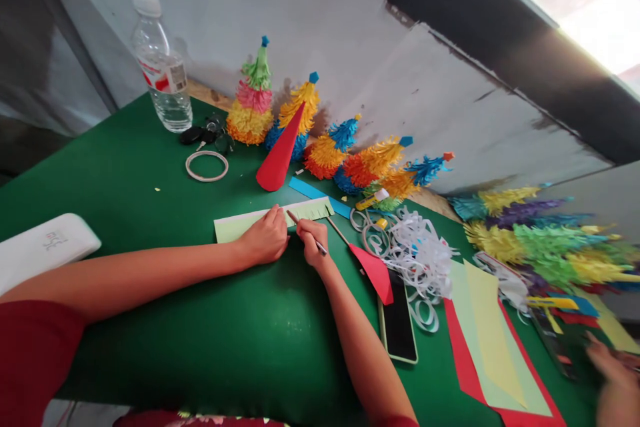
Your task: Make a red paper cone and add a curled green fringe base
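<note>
A light green paper strip [230, 230] lies on the green table, its right part cut into a fringe along one edge. My left hand [267, 235] has its fingers closed on the middle of the strip. In my right hand [313, 241] is a slim pen [321, 249], gripped as for writing, with its brown end pointing up and left against the strip by the fringe. A red paper cone [283, 157] stands just beyond the strip. Behind the strip's right end lies a blue paper strip [315, 192]. Right of my right hand a red paper piece [374, 273] is attached to a thin stick.
Several fringed paper trees [253, 103] line the wall. A water bottle [163, 73], keys [213, 130] and a tape ring [207, 166] stand left; a white power bank [45, 247] is nearer. Right are white ribbons [417, 247], a phone [400, 333], coloured sheets [493, 340] and another person's hand [615, 373].
</note>
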